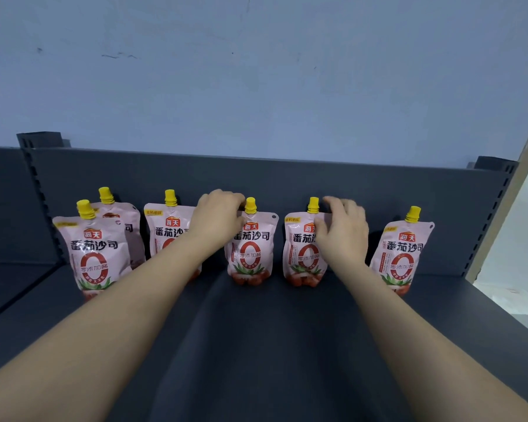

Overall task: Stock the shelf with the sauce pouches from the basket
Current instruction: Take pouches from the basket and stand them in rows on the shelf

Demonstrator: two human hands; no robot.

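Note:
Several pink sauce pouches with yellow caps stand upright along the back of a dark grey shelf [256, 345]. My left hand [218, 216] grips the top left corner of the middle pouch [252, 248]. My right hand [343, 228] holds the upper right part of the pouch [302, 254] beside it. Farther left stand two pouches one behind the other [93, 254] and a single pouch [165, 229], partly hidden by my left forearm. One more pouch [404, 254] stands at the far right. The basket is out of view.
The shelf's back panel [256, 178] rises behind the pouches, with slotted uprights at its left [34, 178] and right [497, 208] ends. Above it is a pale blue wall [256, 71]. A neighbouring shelf section [10, 269] lies to the left.

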